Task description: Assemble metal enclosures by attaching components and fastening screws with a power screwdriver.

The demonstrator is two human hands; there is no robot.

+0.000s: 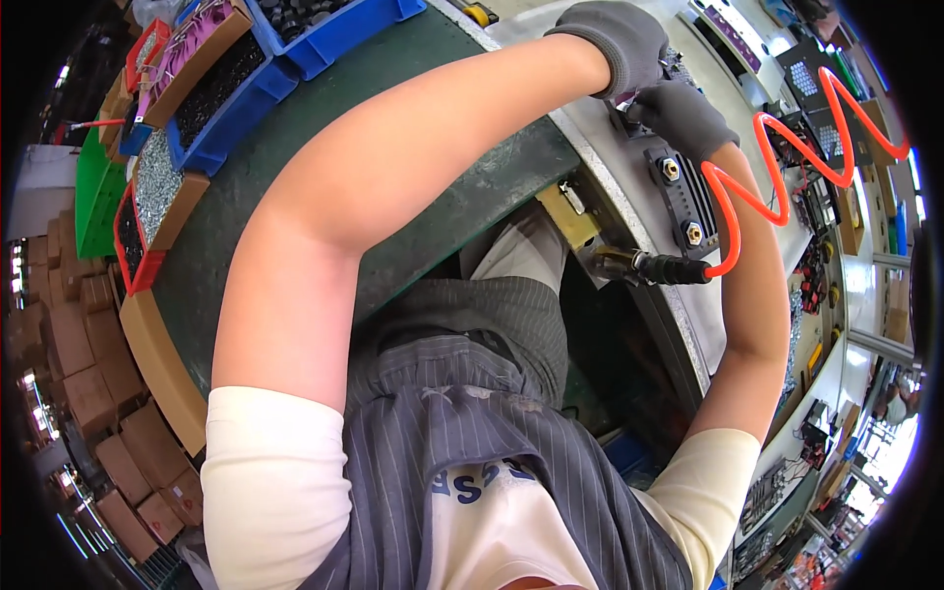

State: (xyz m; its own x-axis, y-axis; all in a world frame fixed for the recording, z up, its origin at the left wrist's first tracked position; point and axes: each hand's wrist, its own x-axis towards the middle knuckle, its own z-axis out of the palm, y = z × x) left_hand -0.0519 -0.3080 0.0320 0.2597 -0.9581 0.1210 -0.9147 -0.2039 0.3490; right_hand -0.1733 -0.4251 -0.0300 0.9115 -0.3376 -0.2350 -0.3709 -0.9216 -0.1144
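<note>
Both my hands wear dark grey gloves and meet at the far edge of the view, above a light grey metal worktop [615,157]. My left hand [621,44] curls down over a small metallic part, which its fingers mostly cover. Close below it, my right hand [680,116] has its fingers bent in against the same spot; what they grip is hidden. Beside my right wrist lies a black ribbed block [685,208] with two brass fittings. An orange coiled air hose [774,202] passes over my right forearm to a black connector [674,269] at the worktop's near edge.
To the left, a dark green bench top [413,128] carries blue bins [329,44] of black parts and a cardboard tray [160,187] of small silver pieces. Brown cartons [93,354] are stacked at far left. Tools and equipment crowd the right side.
</note>
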